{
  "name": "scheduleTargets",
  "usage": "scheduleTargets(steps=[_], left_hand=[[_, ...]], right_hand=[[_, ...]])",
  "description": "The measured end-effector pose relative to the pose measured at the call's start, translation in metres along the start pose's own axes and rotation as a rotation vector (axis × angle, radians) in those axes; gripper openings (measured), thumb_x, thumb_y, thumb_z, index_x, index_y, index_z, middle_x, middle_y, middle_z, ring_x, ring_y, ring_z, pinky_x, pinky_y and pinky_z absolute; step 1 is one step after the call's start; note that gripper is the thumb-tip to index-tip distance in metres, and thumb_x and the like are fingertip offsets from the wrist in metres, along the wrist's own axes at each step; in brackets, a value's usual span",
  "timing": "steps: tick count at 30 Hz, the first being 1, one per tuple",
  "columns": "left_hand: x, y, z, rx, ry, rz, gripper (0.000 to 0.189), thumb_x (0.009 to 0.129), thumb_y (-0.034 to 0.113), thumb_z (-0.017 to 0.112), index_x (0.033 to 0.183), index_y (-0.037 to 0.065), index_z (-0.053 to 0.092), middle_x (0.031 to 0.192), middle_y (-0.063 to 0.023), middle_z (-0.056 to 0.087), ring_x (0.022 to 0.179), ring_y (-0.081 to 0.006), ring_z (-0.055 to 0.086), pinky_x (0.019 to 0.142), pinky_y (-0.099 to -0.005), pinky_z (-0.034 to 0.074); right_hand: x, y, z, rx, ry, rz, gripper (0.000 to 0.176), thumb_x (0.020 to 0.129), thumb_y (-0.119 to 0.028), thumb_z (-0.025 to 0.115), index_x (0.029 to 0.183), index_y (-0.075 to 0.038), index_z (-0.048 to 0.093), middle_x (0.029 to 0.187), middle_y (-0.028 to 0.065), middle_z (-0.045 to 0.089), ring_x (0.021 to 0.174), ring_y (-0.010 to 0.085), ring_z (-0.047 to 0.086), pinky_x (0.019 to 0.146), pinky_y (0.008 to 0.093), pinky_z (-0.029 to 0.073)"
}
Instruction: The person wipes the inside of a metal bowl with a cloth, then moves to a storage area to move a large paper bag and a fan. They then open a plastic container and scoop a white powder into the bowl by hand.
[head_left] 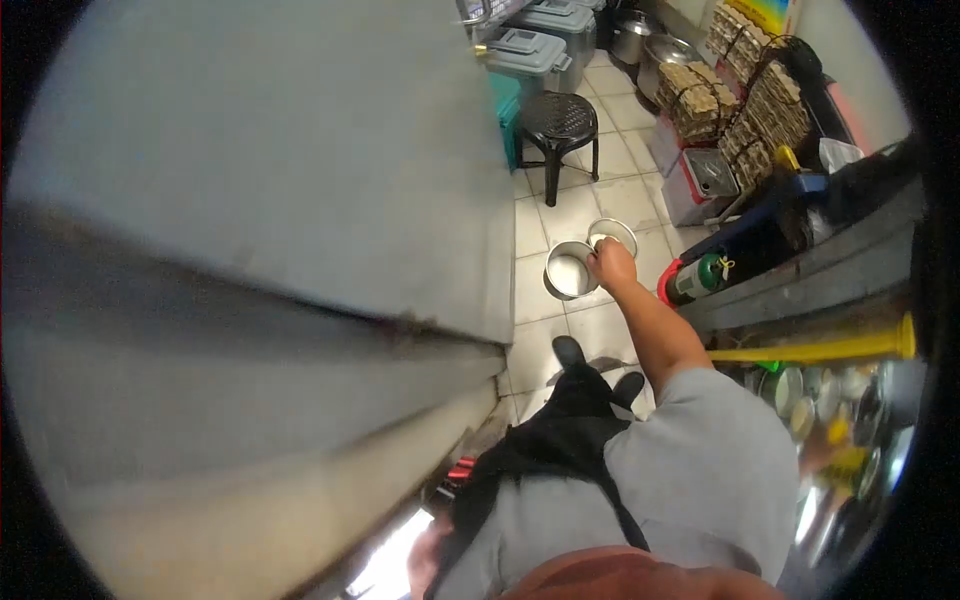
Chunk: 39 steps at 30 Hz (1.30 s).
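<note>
My right hand [612, 265] reaches forward, its fingers closed at the place where the rims of two round metal pots meet. The nearer pot [569, 272] shows a pale inside; the other pot [622, 232] is just behind it, partly hidden by my fingers. Both are over the tiled floor, in front of my shoes. Low on the left, beside the dark apron [545, 430], my left hand [428, 555] is blurred, and its fingers cannot be made out.
A large grey panel [300, 150] fills the left side. Ahead stand a black stool [558, 118] and lidded grey bins [525, 52]. Stacked egg trays [697, 98], a lidded container [700, 185] and a green-and-white bottle [697, 277] line the right, with a yellow bar [820, 348] nearer.
</note>
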<state>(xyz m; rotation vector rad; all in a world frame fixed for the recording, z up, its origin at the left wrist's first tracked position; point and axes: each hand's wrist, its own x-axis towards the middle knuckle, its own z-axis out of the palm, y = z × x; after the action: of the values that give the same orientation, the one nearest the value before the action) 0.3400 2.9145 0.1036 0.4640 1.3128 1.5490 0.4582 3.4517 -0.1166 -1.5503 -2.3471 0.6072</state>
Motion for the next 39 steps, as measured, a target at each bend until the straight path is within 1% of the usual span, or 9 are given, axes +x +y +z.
scheduleTargets(steps=[7, 9, 11, 12, 15, 17, 20, 30, 39], left_hand=[[0.159, 0.035, 0.081, -0.042, -0.118, 0.012, 0.062, 0.089, 0.041, 0.07, 0.127, -0.005, 0.056, 0.134, -0.0237, 0.056, 0.132, -0.0329, 0.049, 0.113, -0.043, 0.032], [0.218, 0.061, 0.121, 0.11, -0.041, -0.029, 0.071, 0.086, 0.052, 0.069, 0.127, -0.005, 0.055, 0.132, -0.0278, 0.056, 0.132, -0.0382, 0.049, 0.114, -0.0483, 0.03], [0.269, 0.034, 0.131, 0.048, -0.052, 0.051, 0.058, 0.092, 0.04, 0.067, 0.126, -0.006, 0.055, 0.123, -0.0242, 0.063, 0.121, -0.0356, 0.058, 0.11, -0.0489, 0.037], [0.291, 0.029, 0.125, 0.116, -0.083, 0.041, 0.046, 0.095, 0.027, 0.062, 0.126, -0.007, 0.054, 0.123, -0.0219, 0.063, 0.12, -0.0336, 0.059, 0.109, -0.047, 0.039], [0.345, 0.025, 0.147, 0.132, -0.085, 0.023, 0.045, 0.096, 0.026, 0.06, 0.126, -0.006, 0.052, 0.121, -0.0235, 0.061, 0.118, -0.0353, 0.058, 0.109, -0.0492, 0.039], [0.384, 0.021, 0.145, 0.08, -0.154, 0.027, 0.036, 0.097, 0.013, 0.054, 0.127, -0.005, 0.054, 0.123, -0.0185, 0.063, 0.118, -0.029, 0.059, 0.106, -0.0414, 0.043], [0.434, 0.033, 0.163, 0.103, -0.088, -0.048, 0.033, 0.098, 0.011, 0.053, 0.127, -0.004, 0.054, 0.121, -0.017, 0.064, 0.116, -0.0262, 0.06, 0.104, -0.0387, 0.044], [0.555, 0.049, 0.191, 0.103, -0.102, -0.046, 0.034, 0.1, 0.012, 0.051, 0.131, -0.003, 0.053, 0.124, -0.0152, 0.062, 0.12, -0.0235, 0.058, 0.102, -0.0356, 0.045], [0.693, 0.09, 0.248, 0.176, -0.125, -0.066, 0.038, 0.1, 0.016, 0.053, 0.133, -0.003, 0.052, 0.128, -0.0154, 0.061, 0.121, -0.0237, 0.057, 0.102, -0.0353, 0.044]], right_hand=[[0.079, 0.067, -0.037, 0.034, 0.04, -0.07, 0.023, 0.081, -0.023, 0.069, 0.08, 0.0, 0.066, 0.089, 0.02, 0.063, 0.086, 0.0393, 0.063, 0.077, 0.0478, 0.05], [0.097, 0.076, -0.059, -0.017, 0.07, -0.128, 0.024, 0.081, -0.024, 0.068, 0.08, -0.001, 0.066, 0.087, 0.0199, 0.063, 0.085, 0.0394, 0.063, 0.076, 0.048, 0.05], [0.113, 0.077, -0.087, -0.042, 0.059, -0.095, 0.026, 0.083, -0.026, 0.066, 0.077, -0.001, 0.063, 0.082, 0.02, 0.062, 0.081, 0.0397, 0.061, 0.074, 0.0488, 0.049], [0.12, 0.077, -0.104, -0.056, 0.08, -0.14, 0.022, 0.084, -0.024, 0.065, 0.08, -0.003, 0.064, 0.089, 0.019, 0.063, 0.084, 0.0391, 0.062, 0.074, 0.0493, 0.05], [0.138, 0.063, -0.158, -0.096, 0.153, -0.169, 0.022, 0.084, -0.024, 0.066, 0.081, -0.003, 0.064, 0.089, 0.0182, 0.062, 0.086, 0.0389, 0.062, 0.074, 0.0488, 0.05], [0.16, 0.05, -0.187, -0.085, 0.211, -0.249, 0.022, 0.084, -0.024, 0.067, 0.081, -0.002, 0.063, 0.09, 0.0177, 0.062, 0.087, 0.039, 0.062, 0.076, 0.0486, 0.051], [0.199, 0.04, -0.216, -0.133, 0.213, -0.229, 0.022, 0.083, -0.024, 0.067, 0.082, -0.002, 0.063, 0.09, 0.0176, 0.062, 0.087, 0.0392, 0.062, 0.077, 0.0489, 0.051], [0.308, 0.037, -0.226, -0.169, 0.248, -0.241, 0.021, 0.083, -0.021, 0.067, 0.079, -0.001, 0.061, 0.088, 0.0185, 0.06, 0.086, 0.0405, 0.06, 0.075, 0.0487, 0.049], [0.412, 0.086, -0.238, -0.089, 0.195, -0.214, 0.021, 0.083, -0.019, 0.067, 0.077, -0.001, 0.06, 0.085, 0.0188, 0.059, 0.082, 0.0405, 0.059, 0.072, 0.0493, 0.049]])
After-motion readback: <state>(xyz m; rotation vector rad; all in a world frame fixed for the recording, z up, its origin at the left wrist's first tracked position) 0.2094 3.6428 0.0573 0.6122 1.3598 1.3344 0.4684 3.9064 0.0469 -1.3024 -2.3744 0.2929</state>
